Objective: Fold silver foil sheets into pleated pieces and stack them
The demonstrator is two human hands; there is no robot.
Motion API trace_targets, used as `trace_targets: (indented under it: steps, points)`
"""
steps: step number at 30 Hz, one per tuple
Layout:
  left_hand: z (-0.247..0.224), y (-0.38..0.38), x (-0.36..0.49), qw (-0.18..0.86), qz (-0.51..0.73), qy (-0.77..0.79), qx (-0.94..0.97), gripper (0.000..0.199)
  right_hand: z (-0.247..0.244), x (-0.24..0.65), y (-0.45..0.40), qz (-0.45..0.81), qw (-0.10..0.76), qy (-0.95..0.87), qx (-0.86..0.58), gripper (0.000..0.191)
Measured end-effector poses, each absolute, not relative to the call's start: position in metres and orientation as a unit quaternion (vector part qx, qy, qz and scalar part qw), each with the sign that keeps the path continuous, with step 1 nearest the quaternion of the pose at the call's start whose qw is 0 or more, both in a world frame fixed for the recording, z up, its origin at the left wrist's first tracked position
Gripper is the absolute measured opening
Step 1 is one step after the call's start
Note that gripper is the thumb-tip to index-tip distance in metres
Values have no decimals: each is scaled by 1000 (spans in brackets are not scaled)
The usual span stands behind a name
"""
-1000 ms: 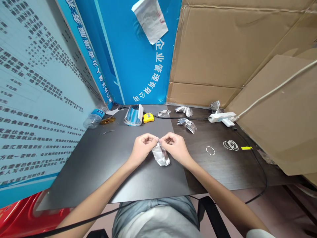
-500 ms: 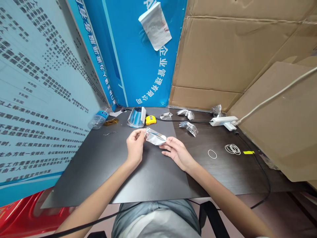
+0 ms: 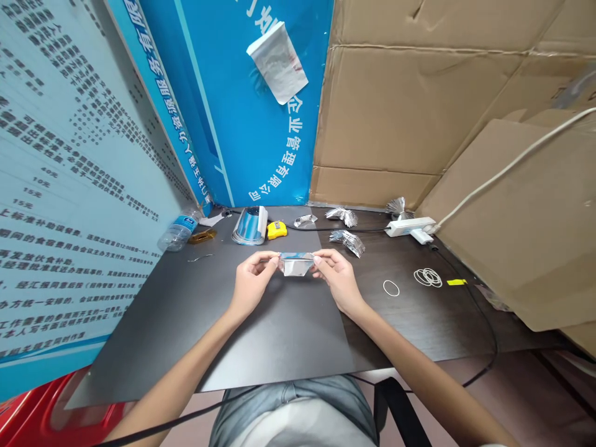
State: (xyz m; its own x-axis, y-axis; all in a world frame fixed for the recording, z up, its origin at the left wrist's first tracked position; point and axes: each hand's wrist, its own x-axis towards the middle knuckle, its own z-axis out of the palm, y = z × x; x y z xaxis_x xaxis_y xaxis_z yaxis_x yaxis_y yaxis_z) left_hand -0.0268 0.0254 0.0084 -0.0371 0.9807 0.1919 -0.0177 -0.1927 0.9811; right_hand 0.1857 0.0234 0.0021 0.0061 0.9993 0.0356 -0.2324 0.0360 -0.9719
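Note:
A small silver foil piece (image 3: 297, 266) is stretched level between my two hands, above the dark grey mat (image 3: 279, 329). Its left end is pinched by my left hand (image 3: 252, 279), thumb on the near side. My right hand (image 3: 338, 279) pinches the right end in the same way. Beyond the foil, a yellow tape measure (image 3: 277, 230) lies beside a bundle of blue and silver sheets (image 3: 251, 226). Two fanned bunches of silver strips (image 3: 348, 242) and a smaller silver piece (image 3: 305, 220) are on the table further back.
A plastic bottle (image 3: 179, 230) lies at the back left. To the right are a white power strip (image 3: 410, 226) with cables, white rings (image 3: 427, 278), a single ring (image 3: 391, 288) and a yellow strip (image 3: 456, 282). Blue panels and cardboard (image 3: 382, 112) wall the table.
The foil has turned from slanted to level, and its upper edge now looks folded over. My right hand has closed more tightly around its end. The camera view has shifted slightly.

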Motion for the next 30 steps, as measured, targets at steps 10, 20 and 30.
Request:
trace_targets:
  steps: [10,20,30]
  points:
    - [9,23,-29,463,544,480,509,37,1,193,25,480,559,-525,-427,34]
    - [6,25,-32,564,541,452,430,74,-2,196,28,476,557,-549,-403,25]
    - [6,24,-30,647,437,452,432,43,0,194,35,532,553,-465,-441,54]
